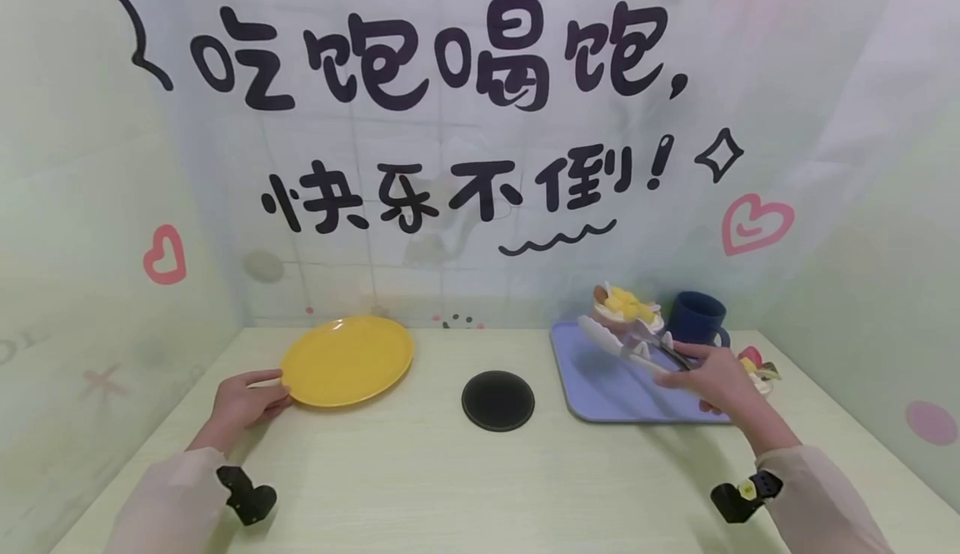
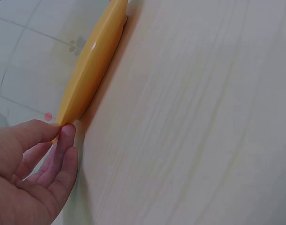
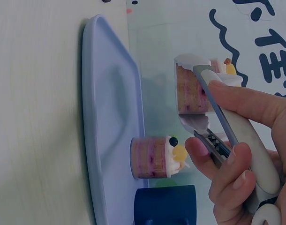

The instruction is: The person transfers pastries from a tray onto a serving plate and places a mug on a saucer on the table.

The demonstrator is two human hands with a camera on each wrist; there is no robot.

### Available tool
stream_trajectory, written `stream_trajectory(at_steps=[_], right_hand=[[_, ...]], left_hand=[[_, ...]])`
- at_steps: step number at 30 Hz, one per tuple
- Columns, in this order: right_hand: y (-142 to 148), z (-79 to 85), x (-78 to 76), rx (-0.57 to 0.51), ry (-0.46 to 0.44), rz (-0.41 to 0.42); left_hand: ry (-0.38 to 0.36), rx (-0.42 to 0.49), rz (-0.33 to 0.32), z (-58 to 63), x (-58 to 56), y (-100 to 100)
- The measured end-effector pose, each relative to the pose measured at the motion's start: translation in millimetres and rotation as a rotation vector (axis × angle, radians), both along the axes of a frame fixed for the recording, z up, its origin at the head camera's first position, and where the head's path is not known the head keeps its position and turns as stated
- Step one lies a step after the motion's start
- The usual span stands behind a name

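My left hand [image 1: 251, 400] pinches the left rim of a round yellow plate [image 1: 348, 362], fingertips also seen right at its edge in the left wrist view. In my right hand [image 1: 712, 375] is a pair of tongs [image 3: 246, 136] with a white and grey handle. Between the tong tips, raised above the blue tray [image 1: 600, 400], is a small layered cake [image 3: 190, 91] with cream on top. A second layered cake [image 3: 150, 157] with yellow fruit stands on the tray, beside a dark blue mug [image 3: 166, 206].
A black round disc [image 1: 498, 401] lies on the table between plate and tray. Another topped dessert [image 1: 761, 371] shows at the tray's right end, partly behind my right hand. Behind the table hangs a printed backdrop [image 1: 450, 279] with large lettering.
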State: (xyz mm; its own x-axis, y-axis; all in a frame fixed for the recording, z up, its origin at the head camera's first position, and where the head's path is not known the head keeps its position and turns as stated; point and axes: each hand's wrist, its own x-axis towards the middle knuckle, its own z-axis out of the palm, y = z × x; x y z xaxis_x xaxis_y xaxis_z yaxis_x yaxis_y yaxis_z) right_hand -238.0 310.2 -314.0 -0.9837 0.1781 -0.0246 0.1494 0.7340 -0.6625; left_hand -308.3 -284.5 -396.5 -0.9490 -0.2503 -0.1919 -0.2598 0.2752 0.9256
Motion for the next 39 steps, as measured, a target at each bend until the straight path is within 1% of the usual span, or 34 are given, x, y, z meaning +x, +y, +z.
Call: stream_trajectory(at_steps=[4, 8, 13, 24, 32, 39], right_hand=[[-3.9, 3.0, -2.0, 0.001, -0.006, 0.002], [-8.1, 7.0, -4.0, 0.011, -0.008, 0.009], [-13.5, 10.8, -5.8, -0.001, -0.004, 0.038], [-24.5, 12.3, -13.2, -0.038, 0.021, 0.067], [-30.3, 12.5, -16.4, -0.026, 0.022, 0.054], [-33.5, 13.1, -20.2, -0.041, 0.039, 0.066]], left_hand=[[0.008, -0.002, -0.006, -2.3, -1.3, -0.9], [0.021, 0.003, -0.018, -1.9, 0.3, -0.9], [0.012, -0.003, -0.002, 0.5, 3.4, 0.3], [0.020, 0.000, 0.002, 0.6, 4.6, 1.6], [0.047, 0.023, -0.028, 1.6, 6.9, 1.1], [0.037, 0.038, -0.020, 1.8, 6.3, 1.9]])
